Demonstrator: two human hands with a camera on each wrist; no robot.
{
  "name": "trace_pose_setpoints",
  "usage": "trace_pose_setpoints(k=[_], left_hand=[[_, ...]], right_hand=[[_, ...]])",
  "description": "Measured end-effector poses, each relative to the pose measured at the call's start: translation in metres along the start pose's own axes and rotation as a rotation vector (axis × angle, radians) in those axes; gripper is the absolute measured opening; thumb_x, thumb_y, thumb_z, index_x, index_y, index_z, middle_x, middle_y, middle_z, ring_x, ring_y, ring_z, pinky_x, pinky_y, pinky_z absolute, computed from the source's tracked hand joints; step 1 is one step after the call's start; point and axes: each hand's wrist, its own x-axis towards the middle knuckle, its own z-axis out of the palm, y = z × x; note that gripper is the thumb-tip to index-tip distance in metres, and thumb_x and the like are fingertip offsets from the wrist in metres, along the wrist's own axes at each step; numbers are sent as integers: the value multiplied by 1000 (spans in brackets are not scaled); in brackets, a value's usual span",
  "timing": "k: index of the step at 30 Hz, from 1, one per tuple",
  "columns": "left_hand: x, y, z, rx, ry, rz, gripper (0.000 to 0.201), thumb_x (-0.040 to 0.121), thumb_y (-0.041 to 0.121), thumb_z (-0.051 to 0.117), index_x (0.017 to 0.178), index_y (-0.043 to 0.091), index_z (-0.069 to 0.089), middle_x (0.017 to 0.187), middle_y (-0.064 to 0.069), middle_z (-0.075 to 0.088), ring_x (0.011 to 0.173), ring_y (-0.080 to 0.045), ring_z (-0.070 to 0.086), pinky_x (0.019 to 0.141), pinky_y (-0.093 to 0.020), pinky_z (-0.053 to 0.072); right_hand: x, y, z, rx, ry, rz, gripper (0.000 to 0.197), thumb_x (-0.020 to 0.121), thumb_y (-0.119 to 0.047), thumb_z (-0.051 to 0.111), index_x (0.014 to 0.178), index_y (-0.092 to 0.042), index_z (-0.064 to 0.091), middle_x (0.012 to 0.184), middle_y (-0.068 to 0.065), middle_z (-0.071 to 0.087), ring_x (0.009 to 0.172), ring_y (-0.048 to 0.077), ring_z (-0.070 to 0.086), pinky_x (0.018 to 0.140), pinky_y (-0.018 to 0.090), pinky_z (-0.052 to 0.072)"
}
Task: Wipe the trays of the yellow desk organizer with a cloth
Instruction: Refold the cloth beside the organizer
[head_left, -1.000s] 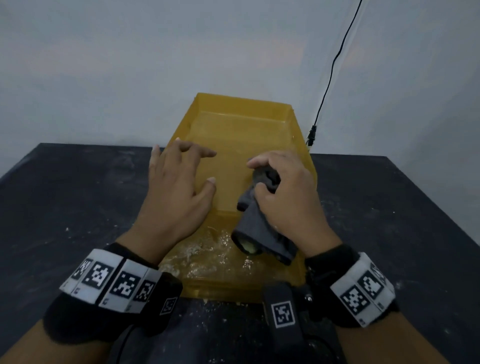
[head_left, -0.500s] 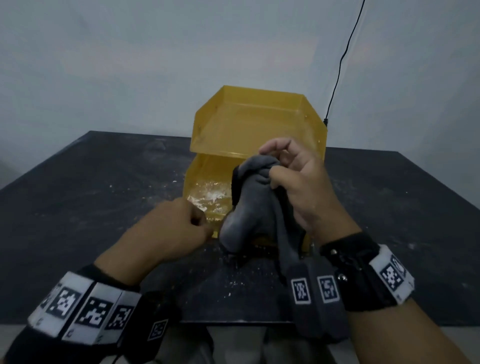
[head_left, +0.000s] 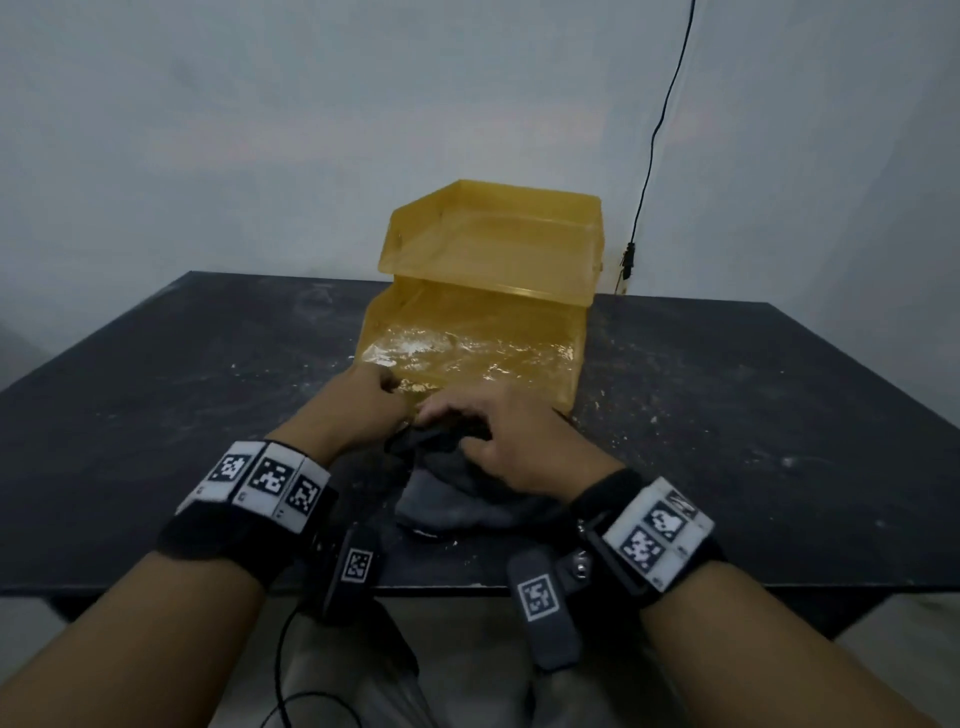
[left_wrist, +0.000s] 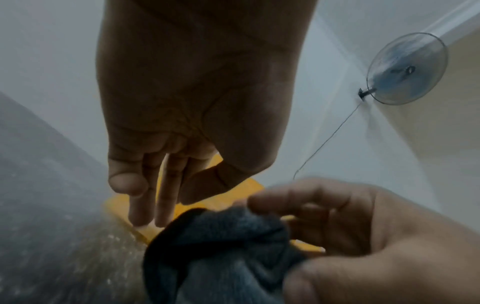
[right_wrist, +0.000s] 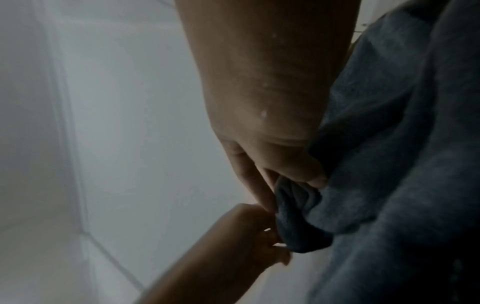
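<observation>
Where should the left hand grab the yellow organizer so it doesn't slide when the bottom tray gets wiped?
Probably the near left corner of the yellow organizer, coming from the left. The left hand already rests its fingers there, the rim is low and open, and the right hand stays free with the cloth.

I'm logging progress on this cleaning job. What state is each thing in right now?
Lower tray: wet, white residue on its floor.
Upper tray: no residue visible.
Grey cloth: bunched, on the table before the organizer.
Right hand: grips the cloth.
Left hand: fingers on the lower tray's front edge.
Table: dusted with white specks.
</observation>
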Motion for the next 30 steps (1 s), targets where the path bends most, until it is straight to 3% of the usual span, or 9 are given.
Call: trace_pose_setpoints(k=[4, 7, 9, 12, 15, 19, 24, 27, 30], left_hand=[[-11, 0, -10, 6, 15, 15, 26, 89, 14, 58, 112, 16, 70, 110, -7, 70, 88, -20, 62, 79, -30, 49], [-15, 8, -18, -96, -37, 3, 19, 90, 12, 56, 97, 18, 73, 93, -3, 72, 73, -18, 63, 62, -27, 48], [-9, 16, -19, -265, -103, -65, 19, 94, 13, 54, 98, 11, 73, 93, -7, 71, 68, -19, 66, 61, -28, 45], [7, 29, -12, -439, -138, -184, 20, 96, 15, 54, 104, 2, 68, 91, -13, 68, 61, -24, 61, 58, -32, 40], [19, 40, -2, -547, -232, -293, 24, 94, 18, 54, 104, -2, 61, 75, -11, 62, 62, -24, 53, 55, -31, 36], [25, 46, 3, -750, -356, -438, 24, 92, 19, 54, 104, -1, 57, 92, -18, 66, 66, -24, 57, 56, -29, 39], [25, 48, 7, -757, -334, -404, 29, 88, 19, 61, 110, 1, 58, 75, -11, 69, 61, -19, 50, 55, -27, 34], [25, 52, 14, -571, -314, -283, 34, 88, 30, 66, 113, 7, 62, 69, -3, 63, 57, -15, 43, 53, -27, 28], [24, 49, 23, -176, -266, -125, 45, 77, 46, 77, 92, 4, 73, 71, -4, 61, 61, -19, 48, 53, -27, 36]], right_hand=[[-1, 7, -7, -74, 116, -8, 45, 81, 1, 69, 116, -25, 74, 118, -7, 71, 104, 8, 63, 88, 15, 49], [5, 20, -36, -84, 596, 70, 36, 83, 7, 56, 103, -18, 73, 104, -7, 65, 86, 2, 58, 72, 10, 48], [12, 34, -62, -193, 790, 180, 47, 82, 15, 48, 111, -16, 68, 112, -5, 59, 100, 7, 56, 88, 18, 51], [22, 65, -99, -371, 635, 305, 73, 77, 23, 48, 137, -17, 57, 143, 1, 49, 137, 19, 41, 116, 42, 37], [30, 94, -125, -553, 403, 263, 73, 76, 23, 54, 133, -22, 58, 162, 4, 31, 152, 24, 23, 123, 49, 21], [35, 107, -146, -594, 387, 105, 44, 82, 9, 69, 114, -21, 63, 141, 2, 56, 127, 27, 55, 110, 49, 42], [36, 109, -167, -614, 347, -7, 34, 75, -3, 82, 103, -20, 70, 109, 0, 68, 100, 21, 61, 92, 41, 49], [29, 108, -169, -630, 361, 6, 32, 74, -5, 83, 100, -20, 71, 104, -1, 67, 95, 21, 58, 88, 44, 47], [18, 104, -160, -656, 421, 71, 41, 80, 1, 75, 115, -20, 69, 118, 1, 66, 110, 23, 59, 100, 48, 45]])
